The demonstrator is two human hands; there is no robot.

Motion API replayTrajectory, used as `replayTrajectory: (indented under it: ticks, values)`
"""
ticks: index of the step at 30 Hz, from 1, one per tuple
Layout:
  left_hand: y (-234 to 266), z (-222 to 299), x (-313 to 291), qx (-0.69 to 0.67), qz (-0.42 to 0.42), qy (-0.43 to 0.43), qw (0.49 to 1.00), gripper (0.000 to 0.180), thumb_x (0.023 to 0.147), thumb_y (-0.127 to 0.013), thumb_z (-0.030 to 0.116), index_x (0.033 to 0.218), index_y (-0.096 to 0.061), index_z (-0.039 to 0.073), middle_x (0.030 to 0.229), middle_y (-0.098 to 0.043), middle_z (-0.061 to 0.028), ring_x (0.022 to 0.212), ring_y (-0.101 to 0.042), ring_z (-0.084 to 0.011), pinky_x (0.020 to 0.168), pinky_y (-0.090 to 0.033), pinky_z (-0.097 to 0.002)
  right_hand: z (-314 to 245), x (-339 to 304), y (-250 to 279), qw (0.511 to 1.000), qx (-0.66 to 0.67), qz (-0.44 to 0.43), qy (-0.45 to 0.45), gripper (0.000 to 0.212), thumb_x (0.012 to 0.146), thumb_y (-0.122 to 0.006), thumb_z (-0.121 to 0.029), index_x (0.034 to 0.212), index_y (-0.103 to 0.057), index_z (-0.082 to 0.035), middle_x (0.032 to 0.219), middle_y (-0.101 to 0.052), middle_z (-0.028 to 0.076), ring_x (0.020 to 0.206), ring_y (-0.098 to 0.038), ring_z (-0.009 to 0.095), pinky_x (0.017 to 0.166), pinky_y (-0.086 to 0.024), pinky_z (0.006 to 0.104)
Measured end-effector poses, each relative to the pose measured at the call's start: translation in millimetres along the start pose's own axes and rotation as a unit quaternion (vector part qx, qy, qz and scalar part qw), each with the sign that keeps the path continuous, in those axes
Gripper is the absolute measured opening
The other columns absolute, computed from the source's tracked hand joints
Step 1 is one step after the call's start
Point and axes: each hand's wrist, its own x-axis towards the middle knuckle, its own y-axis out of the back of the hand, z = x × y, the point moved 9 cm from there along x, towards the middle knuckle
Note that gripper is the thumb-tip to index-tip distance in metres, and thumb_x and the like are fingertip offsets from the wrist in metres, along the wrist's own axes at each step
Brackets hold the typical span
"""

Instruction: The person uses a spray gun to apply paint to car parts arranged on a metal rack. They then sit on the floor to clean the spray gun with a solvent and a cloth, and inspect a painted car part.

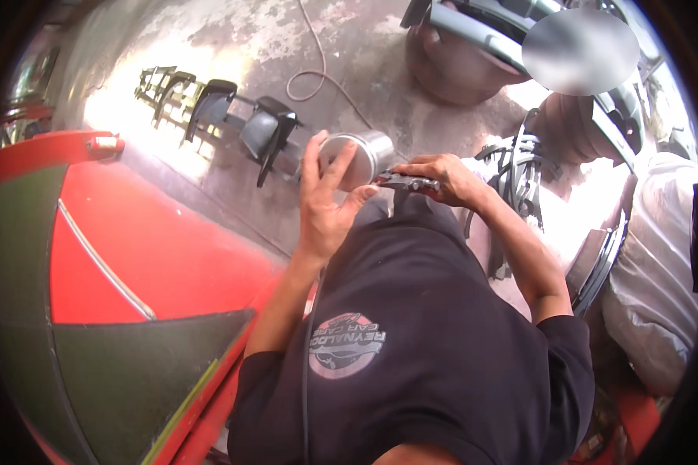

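Note:
In front of my waist is a spray gun (pixel 411 184) with a round, silver metal cup (pixel 380 149) on it. My left hand (pixel 326 208) is at the cup's left side, its fingers laid over the flat end and its thumb reaching toward the gun's body. From the right, my right hand (pixel 451 178) is closed around the gun's metal body. The cup is tilted, its flat end turned toward the left. My right palm and part of the gun are hidden.
A red and green panel (pixel 163 248) fills the left side. Ahead on the floor lie a row of black and grey parts (pixel 264 132) and a thin hose (pixel 310 75). Right of me are a brown drum (pixel 457 62), tangled dark strips (pixel 518 167) and a white cloth (pixel 655 256).

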Motion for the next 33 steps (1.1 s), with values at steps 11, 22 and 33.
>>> replayTrajectory:
  ticks: [11,22,33]
  values:
    - [134.3,-51.9,145.3,0.215,0.327,-0.007,0.920,0.069,0.085,-0.084,0.007,0.144,-0.050,-0.003,0.142,-0.052,-0.0217,0.130,-0.054,-0.0364,0.109,-0.047,-0.0477,-39.6,302.0,100.6,0.961,-0.032,-0.025,0.274,0.052,0.078,-0.079,-0.016,0.130,-0.071,-0.021,0.104,-0.073,0.011,0.094,-0.070,0.036,0.076,-0.055,0.0466]
    - [206.1,-48.8,334.0,0.216,0.440,-0.010,0.872,0.067,0.090,-0.079,0.006,0.147,-0.046,-0.006,0.142,-0.055,-0.0217,0.128,-0.057,-0.0341,0.105,-0.052,-0.0457,-59.7,512.4,241.5,0.905,0.029,-0.067,0.419,0.049,0.081,-0.080,-0.016,0.129,-0.072,-0.018,0.112,-0.075,0.012,0.102,-0.069,0.036,0.086,-0.055,0.0456]
    - [122.0,-351.5,346.1,-0.098,0.362,0.346,0.860,0.041,0.093,-0.075,0.007,0.131,-0.064,0.001,0.132,-0.064,-0.0110,0.101,-0.066,-0.0185,0.078,-0.057,-0.0294,1.7,763.0,326.8,0.890,-0.057,-0.130,0.433,0.051,0.083,-0.078,-0.005,0.133,-0.069,-0.011,0.124,-0.071,0.019,0.106,-0.070,0.038,0.090,-0.055,0.0455]
